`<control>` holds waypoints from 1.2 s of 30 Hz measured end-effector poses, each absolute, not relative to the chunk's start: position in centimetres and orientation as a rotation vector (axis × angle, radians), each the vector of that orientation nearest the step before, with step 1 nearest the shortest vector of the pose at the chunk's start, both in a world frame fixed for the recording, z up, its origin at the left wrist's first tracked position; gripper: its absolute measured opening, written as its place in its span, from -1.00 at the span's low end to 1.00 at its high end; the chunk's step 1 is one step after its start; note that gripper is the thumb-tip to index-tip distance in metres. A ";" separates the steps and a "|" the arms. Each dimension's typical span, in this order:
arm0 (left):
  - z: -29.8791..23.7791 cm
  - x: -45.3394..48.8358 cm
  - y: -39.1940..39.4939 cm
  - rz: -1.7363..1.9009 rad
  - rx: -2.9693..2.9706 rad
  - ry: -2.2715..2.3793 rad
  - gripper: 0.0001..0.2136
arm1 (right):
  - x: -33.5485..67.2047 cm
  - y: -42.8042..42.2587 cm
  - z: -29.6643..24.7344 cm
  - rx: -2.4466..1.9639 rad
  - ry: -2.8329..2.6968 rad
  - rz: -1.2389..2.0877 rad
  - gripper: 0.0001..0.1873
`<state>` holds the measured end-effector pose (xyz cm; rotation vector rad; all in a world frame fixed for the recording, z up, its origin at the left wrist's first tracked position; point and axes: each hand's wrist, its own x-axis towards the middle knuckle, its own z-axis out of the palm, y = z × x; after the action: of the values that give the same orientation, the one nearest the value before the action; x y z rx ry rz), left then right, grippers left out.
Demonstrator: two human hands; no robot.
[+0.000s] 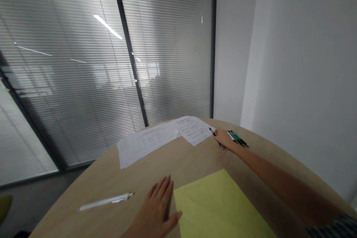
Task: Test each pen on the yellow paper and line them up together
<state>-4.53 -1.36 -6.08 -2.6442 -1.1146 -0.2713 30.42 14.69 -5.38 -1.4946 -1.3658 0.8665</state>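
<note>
My left hand (156, 205) lies flat on the wooden table with its fingers stretched out. Its thumb rests on the left edge of a yellow sheet of paper (216, 202). Reaching far across the table, my right hand (223, 138) has its fingers closed on a dark pen (212, 131), whose two ends show on either side of the fingers. Just right of that hand lie several pens (237, 138) in green and black, partly hidden by it. A white pen (106, 201) lies to the left of my left hand.
Printed white sheets (149, 141) overlap near the table's far edge, and another printed sheet (193, 130) reaches close to my right hand. The round table (156, 163) has a curved edge. Behind it stand a glass partition with blinds (173, 52) and a white wall (301, 67).
</note>
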 end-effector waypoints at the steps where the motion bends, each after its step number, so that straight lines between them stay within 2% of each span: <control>1: -6.1 -4.5 -1.3 -0.272 -2.638 -1.110 -0.38 | 30.1 14.8 -5.5 -1.547 -1.380 0.773 -0.72; 5: -6.0 -4.6 -1.3 -0.263 -2.645 -1.109 -0.39 | 28.7 14.7 -5.5 -1.739 -1.443 0.422 -0.73; 10: -6.0 -4.7 -1.4 -0.315 -2.678 -1.108 -0.40 | 27.7 14.4 -5.3 -1.919 -1.558 0.212 -0.84; 13: -6.2 -4.7 -1.4 -0.326 -2.675 -1.113 -0.40 | 27.5 14.4 -5.2 -2.017 -1.628 0.127 -0.82; 25: -6.0 -4.6 -1.3 -0.284 -2.644 -1.078 -0.40 | 27.7 13.1 -4.8 -2.197 -1.791 -0.051 -0.78; 36: -6.2 -4.7 -1.2 -0.288 -2.676 -1.108 -0.40 | 27.7 12.9 -4.8 -2.168 -1.823 -0.104 -0.79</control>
<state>-4.71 -1.24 -6.18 -2.6762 -1.1080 -0.2880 27.73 12.85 -4.84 -2.1682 -1.8232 -0.1042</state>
